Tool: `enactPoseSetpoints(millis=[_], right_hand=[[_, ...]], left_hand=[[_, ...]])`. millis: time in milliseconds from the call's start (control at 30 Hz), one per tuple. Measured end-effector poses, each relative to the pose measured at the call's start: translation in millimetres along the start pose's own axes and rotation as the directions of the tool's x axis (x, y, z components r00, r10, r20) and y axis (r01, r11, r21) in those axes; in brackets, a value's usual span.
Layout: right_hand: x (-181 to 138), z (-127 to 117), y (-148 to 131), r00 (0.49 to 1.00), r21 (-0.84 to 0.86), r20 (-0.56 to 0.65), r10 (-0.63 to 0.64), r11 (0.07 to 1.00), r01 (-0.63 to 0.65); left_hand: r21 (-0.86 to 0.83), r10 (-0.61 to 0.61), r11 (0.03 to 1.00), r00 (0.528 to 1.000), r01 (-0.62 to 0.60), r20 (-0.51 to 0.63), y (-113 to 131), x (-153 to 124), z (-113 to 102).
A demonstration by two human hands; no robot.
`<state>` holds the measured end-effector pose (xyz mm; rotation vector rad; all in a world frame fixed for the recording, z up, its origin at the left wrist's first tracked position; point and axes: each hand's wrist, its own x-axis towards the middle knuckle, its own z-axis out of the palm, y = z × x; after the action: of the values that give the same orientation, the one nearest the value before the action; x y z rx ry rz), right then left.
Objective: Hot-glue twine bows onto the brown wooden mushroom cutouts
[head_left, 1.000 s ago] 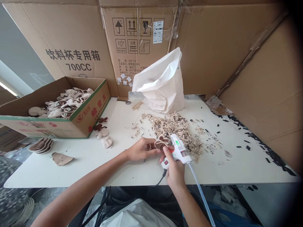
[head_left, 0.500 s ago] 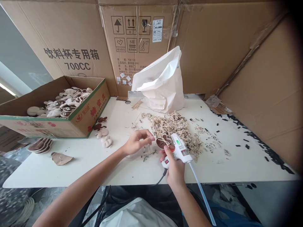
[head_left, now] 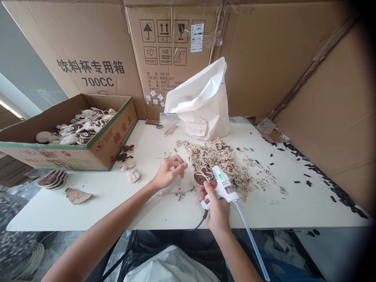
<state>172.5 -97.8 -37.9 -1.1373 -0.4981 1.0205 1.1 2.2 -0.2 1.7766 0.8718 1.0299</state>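
Observation:
My right hand [head_left: 219, 211] is wrapped around a white hot glue gun [head_left: 225, 184] with a green display and a long glue stick [head_left: 251, 239] out of its back. The same hand's thumb and fingers also hold a brown bunny-shaped felt piece [head_left: 200, 178] with pale edges and a light cord bow on it. To the left, my left hand [head_left: 170, 172] hovers above the table, fingers curled and thumb and fingertips together; whatever is between them is too small to make out. Behind both hands lies a heap of beige cord bows [head_left: 213, 154].
An open carton [head_left: 100, 154] at the left holds several plush pieces. Beside it lie brown and cream pieces [head_left: 133, 175], a felt stack [head_left: 52, 179] and a cardboard scrap [head_left: 78, 196]. A white bag [head_left: 202, 113] stands behind the heap. Black bits [head_left: 346, 203] are scattered right.
My left hand has drawn slightly left, away from the brown felt piece, and its fingers have curled closer together. My right hand keeps the glue gun and felt piece nearly still.

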Motion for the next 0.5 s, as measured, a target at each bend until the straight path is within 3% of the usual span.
enactPoseSetpoints(millis=[333,500], right_hand=[[0.8,-1.3,0.5,1.000,0.013,0.015,0.007,1.000,-0.007],[-0.1,-1.1,-0.9,0.999,-0.005,0.037,0.016,1.000,-0.016]], left_hand=[[0.087,-0.004,0.996,0.978,-0.015,0.209,-0.8,-2.8,1.2],[-0.010,-0.036,0.999,0.932,0.042,0.360,8.5,-5.0,4.6]])
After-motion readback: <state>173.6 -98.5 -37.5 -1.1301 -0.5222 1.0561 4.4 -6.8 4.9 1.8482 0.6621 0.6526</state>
